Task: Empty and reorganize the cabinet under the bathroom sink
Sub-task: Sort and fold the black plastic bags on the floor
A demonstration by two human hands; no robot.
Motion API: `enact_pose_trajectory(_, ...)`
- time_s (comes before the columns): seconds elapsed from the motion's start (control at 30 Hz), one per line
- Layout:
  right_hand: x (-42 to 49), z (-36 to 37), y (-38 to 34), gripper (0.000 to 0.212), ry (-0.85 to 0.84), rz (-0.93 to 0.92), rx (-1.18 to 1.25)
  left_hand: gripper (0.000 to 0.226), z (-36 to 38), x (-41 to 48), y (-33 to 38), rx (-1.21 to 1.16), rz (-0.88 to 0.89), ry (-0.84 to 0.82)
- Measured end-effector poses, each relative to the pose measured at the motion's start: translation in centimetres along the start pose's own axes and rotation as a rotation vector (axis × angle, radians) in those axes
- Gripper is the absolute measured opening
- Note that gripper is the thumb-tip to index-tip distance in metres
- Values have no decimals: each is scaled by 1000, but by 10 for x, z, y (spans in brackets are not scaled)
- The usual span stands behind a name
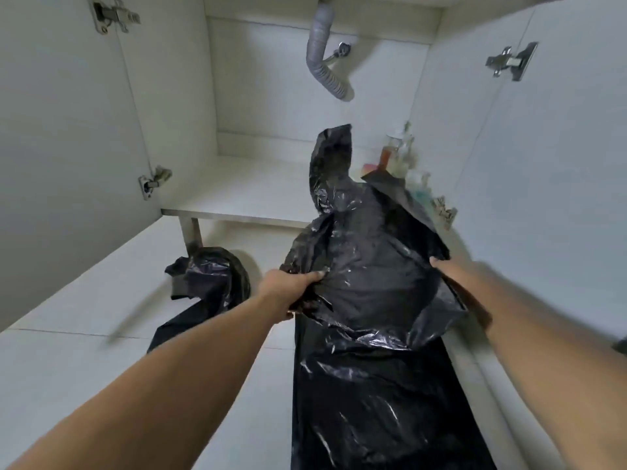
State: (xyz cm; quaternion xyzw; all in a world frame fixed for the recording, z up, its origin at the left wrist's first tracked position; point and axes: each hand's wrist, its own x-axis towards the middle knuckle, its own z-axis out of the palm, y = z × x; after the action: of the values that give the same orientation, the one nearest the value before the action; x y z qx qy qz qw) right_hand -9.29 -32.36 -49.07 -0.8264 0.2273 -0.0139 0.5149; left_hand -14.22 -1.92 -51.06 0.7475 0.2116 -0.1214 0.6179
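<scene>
A large black plastic bag (373, 283) hangs in front of the open white cabinet (258, 195) under the sink. My left hand (288, 286) grips the bag's left edge. My right hand (441, 266) pinches its right edge, most of that hand hidden behind the plastic. The bag's lower part trails down over the floor toward me. Behind its top flap, several bottles (397, 154) stand in the cabinet's right back corner, partly hidden and blurred.
A second crumpled black bag (210, 276) lies on the tiled floor at the left, by the cabinet's metal leg (190, 232). A grey corrugated drain hose (322, 52) hangs from above. Both cabinet doors stand open, hinges (509, 61) showing.
</scene>
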Motion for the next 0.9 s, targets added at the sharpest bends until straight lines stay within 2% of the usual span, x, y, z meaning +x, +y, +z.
enact_pose_trajectory(0.07,2,-8,38,47,88,117,-344,83,20,-9,-41,33,-110,61)
enact_pose_trajectory(0.1,-1,-11,55,46,81,150,-415,97,28,-11,-62,65,-172,44)
enact_pose_trajectory(0.17,-1,-7,83,39,59,165,-382,113,41,-12,-96,117,-284,-58)
enact_pose_trajectory(0.23,3,0,106,40,40,234,-307,99,47,-17,-111,135,-388,-174)
enact_pose_trajectory(0.37,-2,12,131,64,-87,324,-168,66,44,-15,-125,134,-447,-304)
enact_pose_trajectory(0.43,0,14,147,89,-206,417,-260,58,43,-11,-135,166,-459,-324)
enact_pose_trajectory(0.47,2,14,155,93,-263,444,-346,52,43,-9,-140,182,-468,-325)
enact_pose_trajectory(0.57,-7,10,168,71,-205,283,-614,31,46,-4,-158,283,-412,-234)
enact_pose_trajectory(0.63,-12,4,175,59,-156,198,-721,31,44,-3,-169,410,-373,-191)
enact_pose_trajectory(0.7,-15,-4,186,54,-159,172,-761,34,41,-4,-176,529,-406,-243)
enact_pose_trajectory(0.77,-17,-8,201,60,-178,164,-798,35,38,-5,-174,604,-464,-330)
enact_pose_trajectory(0.9,-20,-7,215,65,-214,168,-860,39,36,-8,-168,594,-578,-524)
